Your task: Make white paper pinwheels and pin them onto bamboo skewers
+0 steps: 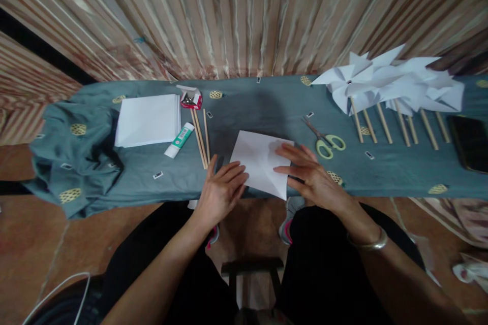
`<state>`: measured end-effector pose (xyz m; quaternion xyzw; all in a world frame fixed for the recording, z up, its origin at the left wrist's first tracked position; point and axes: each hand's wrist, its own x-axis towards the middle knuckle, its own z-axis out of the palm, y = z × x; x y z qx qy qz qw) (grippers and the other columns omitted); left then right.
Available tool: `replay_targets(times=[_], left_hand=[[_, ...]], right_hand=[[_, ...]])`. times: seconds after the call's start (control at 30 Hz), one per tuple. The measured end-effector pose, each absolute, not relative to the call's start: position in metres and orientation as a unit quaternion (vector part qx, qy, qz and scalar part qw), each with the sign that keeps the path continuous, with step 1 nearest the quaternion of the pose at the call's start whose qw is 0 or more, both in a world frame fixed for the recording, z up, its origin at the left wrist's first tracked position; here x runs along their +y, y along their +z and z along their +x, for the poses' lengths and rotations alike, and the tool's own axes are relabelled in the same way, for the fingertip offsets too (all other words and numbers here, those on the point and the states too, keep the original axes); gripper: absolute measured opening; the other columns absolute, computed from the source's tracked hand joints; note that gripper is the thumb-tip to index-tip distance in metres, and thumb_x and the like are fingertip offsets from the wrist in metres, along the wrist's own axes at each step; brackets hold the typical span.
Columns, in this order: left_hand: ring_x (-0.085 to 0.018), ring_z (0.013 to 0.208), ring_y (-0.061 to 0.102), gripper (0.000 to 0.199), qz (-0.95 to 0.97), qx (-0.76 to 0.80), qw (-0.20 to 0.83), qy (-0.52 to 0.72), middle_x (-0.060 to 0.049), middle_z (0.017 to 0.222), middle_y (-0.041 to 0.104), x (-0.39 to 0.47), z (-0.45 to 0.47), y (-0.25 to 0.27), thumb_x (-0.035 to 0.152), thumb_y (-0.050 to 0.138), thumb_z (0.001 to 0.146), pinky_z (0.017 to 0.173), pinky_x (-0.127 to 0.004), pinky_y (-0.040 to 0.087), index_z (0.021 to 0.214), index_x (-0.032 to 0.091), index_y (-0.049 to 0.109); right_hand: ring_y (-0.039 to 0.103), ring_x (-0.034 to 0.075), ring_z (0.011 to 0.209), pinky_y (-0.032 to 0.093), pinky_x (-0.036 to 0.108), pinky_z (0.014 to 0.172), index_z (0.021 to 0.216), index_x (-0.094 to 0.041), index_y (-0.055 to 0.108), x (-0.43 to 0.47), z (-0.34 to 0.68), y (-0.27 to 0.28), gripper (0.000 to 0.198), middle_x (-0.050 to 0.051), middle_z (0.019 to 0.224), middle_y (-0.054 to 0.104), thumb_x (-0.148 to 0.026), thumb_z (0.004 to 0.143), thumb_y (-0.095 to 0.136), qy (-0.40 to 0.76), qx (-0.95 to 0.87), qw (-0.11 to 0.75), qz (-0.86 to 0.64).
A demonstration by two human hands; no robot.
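Note:
A white sheet of paper lies at the near edge of the cloth-covered table, one corner sticking out past the edge. My left hand rests at its left side, fingers stretched out, fingertips touching the paper. On the right side my right hand is spread over the sheet, its fingers apart and a little blurred. Just beyond that hand lie scissors with light green handles. Left of the sheet are several thin wooden sticks and a green and white glue stick.
A stack of white paper sits at the left, beside a small red box of metal bits. Several white paper pinwheels on sticks lie at the right, near a dark phone. Bunched cloth covers the table's left end; a curtain hangs behind.

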<state>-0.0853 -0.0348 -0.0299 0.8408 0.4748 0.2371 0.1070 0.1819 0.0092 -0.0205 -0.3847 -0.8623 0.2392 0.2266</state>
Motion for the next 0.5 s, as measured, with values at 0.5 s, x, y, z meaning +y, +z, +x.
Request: replay_targets(times=[0.5], left_hand=[[-0.023,0.089,0.069,0.021,0.761,0.551,0.168,0.298,-0.009,0.098,0.075,-0.032,-0.095,-0.033,0.026,0.056,0.093,0.081,-0.039,0.053,0.108,0.018,0.067]], right_hand=[[0.067,0.020,0.078,0.049,0.032,0.072,0.093,-0.021,0.075,0.061,0.142,-0.026,0.024,0.001,0.085,0.076,-0.040,0.084,0.063,0.379,-0.725,0.252,-0.518]])
